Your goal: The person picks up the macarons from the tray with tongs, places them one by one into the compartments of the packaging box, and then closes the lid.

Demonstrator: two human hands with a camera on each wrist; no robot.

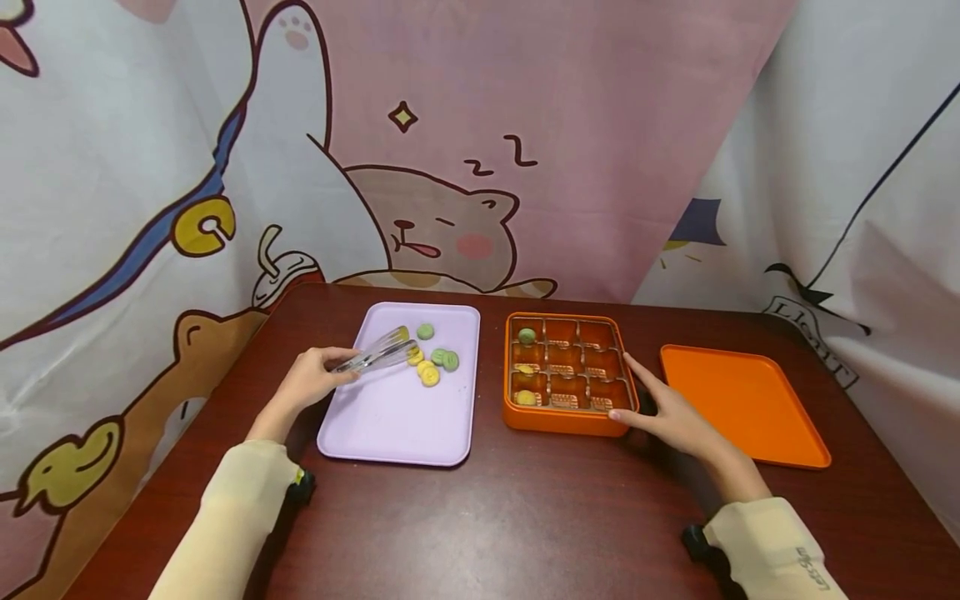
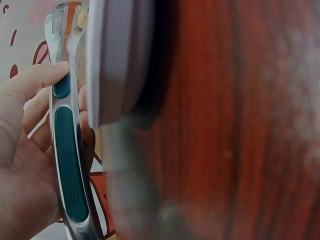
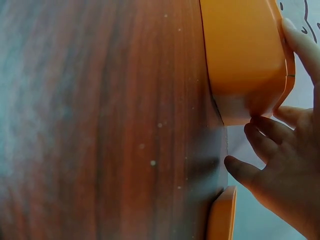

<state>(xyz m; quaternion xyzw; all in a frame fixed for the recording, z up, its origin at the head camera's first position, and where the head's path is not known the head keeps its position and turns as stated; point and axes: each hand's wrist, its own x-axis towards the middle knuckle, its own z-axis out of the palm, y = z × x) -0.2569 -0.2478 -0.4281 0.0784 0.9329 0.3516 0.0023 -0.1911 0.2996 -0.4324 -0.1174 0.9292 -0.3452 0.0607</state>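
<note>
My left hand [image 1: 318,375] grips a pair of clear-ended metal tongs [image 2: 70,165] with dark green grips. Their tips reach over the lilac tray [image 1: 397,429], and yellow shows at the tips. Beside them on the tray lie several small round yellow pieces [image 1: 429,376] and green pieces [image 1: 450,361]. An orange box [image 1: 562,421] with a clear divided insert stands to the right. One green piece [image 1: 527,336] and two yellow pieces [image 1: 526,398] sit in its left column. My right hand [image 1: 675,417] touches the box's front right corner, thumb on the front rim, index finger along the right side.
A flat orange lid or tray [image 1: 750,404] lies right of the box, beyond my right hand. Everything stands on a dark red-brown wooden table [image 1: 465,533]. A cartoon-printed curtain [image 1: 585,150] hangs behind and at both sides.
</note>
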